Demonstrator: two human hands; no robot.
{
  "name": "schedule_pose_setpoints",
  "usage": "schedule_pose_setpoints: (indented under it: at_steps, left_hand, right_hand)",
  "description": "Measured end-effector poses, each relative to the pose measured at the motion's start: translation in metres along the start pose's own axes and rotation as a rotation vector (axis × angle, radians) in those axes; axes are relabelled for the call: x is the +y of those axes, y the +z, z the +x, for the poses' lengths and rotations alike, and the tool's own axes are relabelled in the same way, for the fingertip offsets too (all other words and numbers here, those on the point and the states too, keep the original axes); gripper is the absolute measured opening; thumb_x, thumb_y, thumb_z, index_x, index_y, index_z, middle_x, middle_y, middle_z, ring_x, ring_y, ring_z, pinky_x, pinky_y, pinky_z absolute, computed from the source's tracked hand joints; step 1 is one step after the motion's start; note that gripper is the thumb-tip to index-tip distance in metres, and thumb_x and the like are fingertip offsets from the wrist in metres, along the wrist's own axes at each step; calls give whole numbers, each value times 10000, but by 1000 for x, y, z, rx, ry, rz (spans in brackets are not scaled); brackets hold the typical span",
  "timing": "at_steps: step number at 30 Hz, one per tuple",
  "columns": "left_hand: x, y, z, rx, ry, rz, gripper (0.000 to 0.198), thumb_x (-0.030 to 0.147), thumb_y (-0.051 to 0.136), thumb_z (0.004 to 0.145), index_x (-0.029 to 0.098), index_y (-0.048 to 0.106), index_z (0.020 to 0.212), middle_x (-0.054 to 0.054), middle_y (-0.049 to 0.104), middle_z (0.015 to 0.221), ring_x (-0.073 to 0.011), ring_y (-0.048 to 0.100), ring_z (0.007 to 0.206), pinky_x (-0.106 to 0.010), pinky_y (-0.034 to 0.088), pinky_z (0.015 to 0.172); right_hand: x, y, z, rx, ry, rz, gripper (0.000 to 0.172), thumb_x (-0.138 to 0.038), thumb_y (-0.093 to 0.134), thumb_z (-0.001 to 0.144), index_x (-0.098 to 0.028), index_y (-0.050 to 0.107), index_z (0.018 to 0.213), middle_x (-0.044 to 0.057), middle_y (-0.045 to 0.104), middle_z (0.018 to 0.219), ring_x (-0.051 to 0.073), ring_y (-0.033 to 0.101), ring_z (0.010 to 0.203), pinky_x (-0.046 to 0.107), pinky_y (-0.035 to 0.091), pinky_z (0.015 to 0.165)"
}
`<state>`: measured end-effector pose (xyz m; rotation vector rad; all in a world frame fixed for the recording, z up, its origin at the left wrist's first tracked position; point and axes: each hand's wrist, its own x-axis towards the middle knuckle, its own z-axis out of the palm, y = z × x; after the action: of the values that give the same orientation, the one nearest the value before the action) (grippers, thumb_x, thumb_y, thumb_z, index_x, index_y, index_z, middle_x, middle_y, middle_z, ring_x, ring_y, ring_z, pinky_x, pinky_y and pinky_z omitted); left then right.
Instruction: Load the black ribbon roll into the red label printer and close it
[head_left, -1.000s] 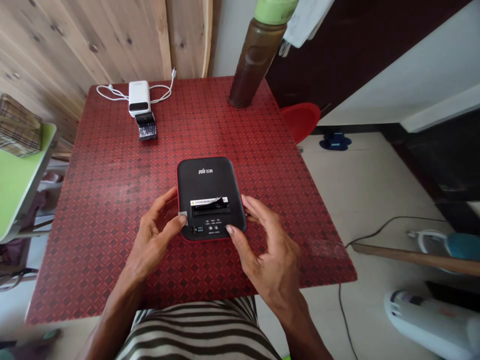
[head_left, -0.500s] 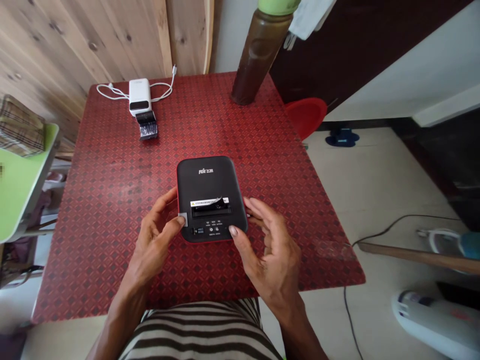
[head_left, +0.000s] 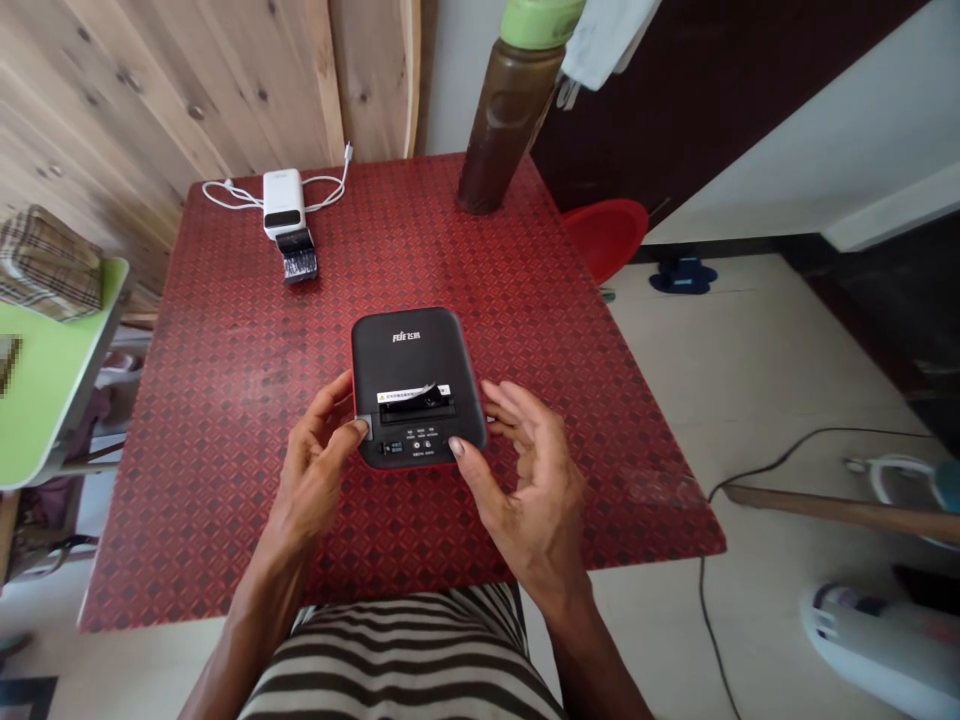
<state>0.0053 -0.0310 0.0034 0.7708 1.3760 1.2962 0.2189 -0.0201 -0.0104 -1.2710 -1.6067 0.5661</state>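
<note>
Closely, left hand (head_left: 311, 480) and right hand (head_left: 529, 490) flank black printer (head_left: 412, 350) on red table (head_left: 225, 400).

Head-worn, the camera looks forward and down from above the person's chest, across a red table (head_left: 225, 400) toward a plank wall (head_left: 225, 80). The left hand (head_left: 311, 480) and right hand (head_left: 532, 490) appear close, low in the frame, above striped clothing (head_left: 397, 660).
</note>
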Motion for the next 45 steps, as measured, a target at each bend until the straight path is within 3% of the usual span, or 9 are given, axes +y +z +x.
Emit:
schedule_pose_setpoints:
  at_steps: [5, 14, 16, 19, 23, 27, 30, 37, 45]
  left_hand:
    - [-2, -1, 2, -12, 28, -25, 504, 370, 803, 956, 272, 772, 1449, -106, 822, 1481, -349, 743, 1439, -575, 546, 1267]
    - [-9, -4, 3, -36, 41, -44, 589, 419, 848, 948, 250, 749, 1504, -126, 774, 1576, -379, 655, 1559, -595, 456, 1345]
    - [-13, -6, 2, -46, 46, -53, 574, 449, 845, 974, 279, 749, 1513, -111, 759, 1603, -373, 644, 1573, -601, 433, 1364]
    - [-16, -11, 2, -77, 58, -49, 565, 473, 819, 1016, 299, 731, 1547, -106, 738, 1632, -369, 632, 1585, -609, 418, 1378]
    - [-16, -16, 1, -150, 85, -1, 634, 523, 782, 1050, 290, 661, 1626, -129, 678, 1695, -386, 587, 1622, -630, 436, 1364]
    - [-18, -18, -5, -223, 124, 139, 917, 574, 866, 982, 333, 468, 1772, -139, 496, 1829, -415, 460, 1705, -680, 362, 1405]
    - [-25, -18, -8, -217, 182, 267, 1008, 579, 875, 975, 366, 365, 1818, -139, 414, 1853, -434, 374, 1734, -728, 276, 1428]
    - [-41, -21, -3, -250, 290, 330, 978, 596, 802, 1033, 399, 282, 1837, -150, 374, 1840, -446, 379, 1704, -773, 308, 1387]
    - [-49, -16, -8, -189, 399, 393, 915, 647, 708, 1082, 399, 284, 1854, -138, 377, 1860, -448, 376, 1709, -741, 284, 1402]
  right_hand:
    - [0, 3, 0, 11, 3, 37, 571, -383, 812, 1062, -251, 590, 1571, 197, 787, 1506, 314, 830, 1298, 509, 744, 1029]
    - [3, -4, 4, -48, 34, 63, 555, -487, 799, 1072, -262, 617, 1546, 179, 809, 1485, 330, 828, 1306, 543, 739, 1037]
    - [-1, -11, 9, -53, 4, 32, 485, -469, 790, 1087, -276, 656, 1511, 150, 834, 1442, 319, 845, 1255, 544, 738, 1033]
    - [-11, -18, 29, -70, -175, -81, 230, -301, 689, 1154, -290, 748, 1376, 92, 877, 1319, 278, 852, 1179, 524, 712, 1066]
    - [-23, -6, 73, -300, -380, -192, 273, -103, 567, 1159, -225, 797, 1242, 107, 879, 1276, 277, 826, 1187, 504, 678, 1088]
    - [-33, 22, 113, -684, -304, -410, 247, -42, 619, 1104, -190, 809, 1161, 129, 865, 1252, 305, 816, 1179, 482, 655, 1062]
    - [-42, 40, 128, -848, -255, -586, 268, -36, 623, 1087, -160, 791, 1256, 159, 842, 1309, 323, 815, 1187, 476, 639, 1051]
    - [-54, 53, 129, -908, -289, -797, 396, -2, 536, 1080, -143, 765, 1371, 195, 765, 1508, 361, 758, 1344, 484, 614, 1085]
    - [-50, 55, 135, -943, -310, -800, 369, -4, 515, 1091, -113, 792, 1309, 209, 820, 1379, 341, 773, 1289, 446, 583, 1085]
